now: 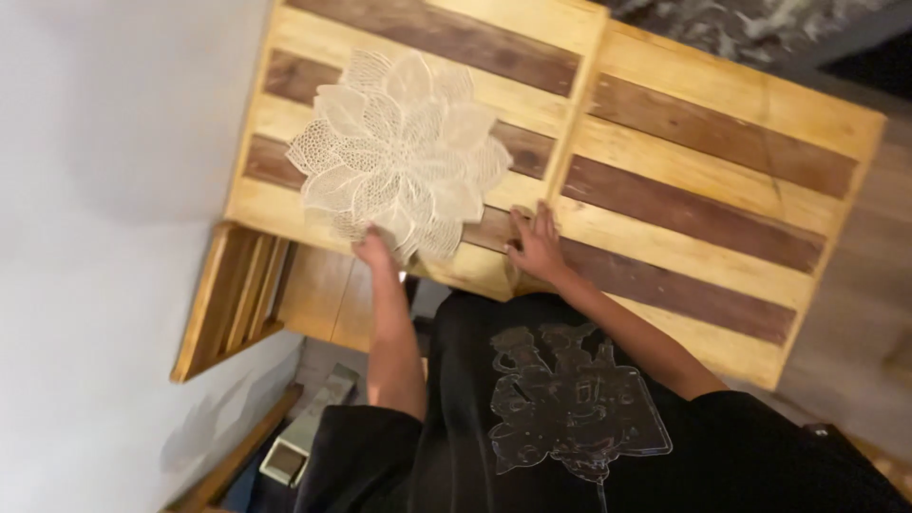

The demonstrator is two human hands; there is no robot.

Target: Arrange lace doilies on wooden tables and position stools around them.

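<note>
A cream, flower-shaped openwork placemat (399, 152) lies on a striped wooden table (703, 180) of light and dark planks. My left hand (372, 249) pinches the mat's near edge at the table's front rim. My right hand (537, 242) rests flat on the tabletop just right of the mat, fingers spread, holding nothing. My black printed shirt fills the bottom of the view.
A wooden chair (237, 294) stands tucked against the table's left side, next to a white wall (104, 237). A small pale box (285, 461) sits on the floor below it. Wooden floor (864, 313) runs along the table's right side.
</note>
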